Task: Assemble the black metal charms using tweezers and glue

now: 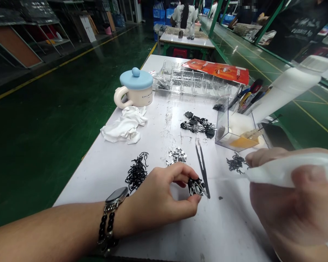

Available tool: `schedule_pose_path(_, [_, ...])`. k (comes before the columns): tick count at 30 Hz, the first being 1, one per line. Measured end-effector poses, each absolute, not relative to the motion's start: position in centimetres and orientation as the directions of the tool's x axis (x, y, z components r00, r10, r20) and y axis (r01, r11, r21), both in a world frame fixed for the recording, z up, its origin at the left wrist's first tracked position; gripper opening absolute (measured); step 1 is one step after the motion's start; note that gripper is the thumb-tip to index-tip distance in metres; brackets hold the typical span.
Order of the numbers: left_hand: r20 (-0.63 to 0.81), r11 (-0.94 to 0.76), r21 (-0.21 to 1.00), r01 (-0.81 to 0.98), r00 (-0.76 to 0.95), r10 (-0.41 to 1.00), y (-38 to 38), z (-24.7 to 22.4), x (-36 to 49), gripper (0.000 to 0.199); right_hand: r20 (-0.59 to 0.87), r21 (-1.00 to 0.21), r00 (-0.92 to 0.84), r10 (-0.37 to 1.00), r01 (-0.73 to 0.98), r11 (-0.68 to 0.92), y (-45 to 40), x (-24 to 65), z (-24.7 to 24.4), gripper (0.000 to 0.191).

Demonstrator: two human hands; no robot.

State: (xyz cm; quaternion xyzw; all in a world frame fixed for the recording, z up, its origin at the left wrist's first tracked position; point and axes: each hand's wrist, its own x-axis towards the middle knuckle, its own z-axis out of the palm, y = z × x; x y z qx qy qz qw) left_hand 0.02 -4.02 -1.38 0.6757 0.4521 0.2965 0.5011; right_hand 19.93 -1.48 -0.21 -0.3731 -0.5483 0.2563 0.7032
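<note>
Between thumb and fingertips, my left hand point(158, 200) pinches a small black part with silvery metal pieces point(196, 186), just above the table. My right hand point(292, 214), blurred by motion, is closed around a whitish squeeze bottle point(276, 169) whose narrow tip points left. A pair of tweezers point(201, 163) lies right behind the held part. Small silvery metal pieces point(177, 155) sit beyond my left hand. Thin black curved pieces point(137, 174) are heaped to its left, and a smaller pile of black pieces point(235, 162) lies near the bottle tip. More black assembled parts point(198, 124) lie farther back.
A mug with a blue lid point(136, 89) and a white cloth point(124, 125) are at the left edge. Behind stands a clear compartment tray point(186, 94) with an orange packet point(218, 71). At right are a clear tool box point(231, 136) and a tall white bottle point(292, 85).
</note>
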Motion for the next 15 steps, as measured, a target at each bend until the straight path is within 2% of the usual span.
schedule_pose_path(2, [-0.059, -0.080, 0.950, 0.303, 0.423, 0.904, -4.0, -1.3, 0.0, 0.026, 0.552, -0.799, 0.408, 0.727, 0.010, 0.601, -0.6, 19.8, -0.2, 0.010])
schedule_pose_path(4, [-0.074, -0.065, 0.952, 0.299, 0.432, 0.899, -4.0, -1.1, 0.1, 0.026, 0.459, -0.862, 0.406, 0.790, -0.013, 0.507, 0.3, 19.7, -0.2, 0.007])
schedule_pose_path(6, [-0.100, -0.042, 0.953, 0.299, 0.443, 0.891, -4.0, -0.8, 0.1, 0.025, 0.383, -0.924, 0.212, 0.899, 0.100, 0.370, 1.3, 19.4, -0.4, 0.012])
schedule_pose_path(8, [-0.128, -0.020, 0.953, 0.302, 0.461, 0.878, -4.0, -0.7, 0.1, 0.025, 0.316, -0.908, -0.025, 0.949, 0.282, 0.309, 2.4, 18.7, -0.7, 0.019])
schedule_pose_path(10, [-0.151, -0.007, 0.949, 0.314, 0.477, 0.866, -4.2, -0.7, 0.0, 0.025, 0.277, -0.864, -0.175, 0.945, 0.385, 0.325, 3.9, 17.3, -1.1, 0.024])
schedule_pose_path(15, [-0.180, 0.001, 0.944, 0.330, 0.512, 0.840, -4.7, -1.1, 0.2, 0.027, 0.276, -0.769, -0.353, 0.894, 0.477, 0.426, 7.8, 12.5, -2.6, 0.033])
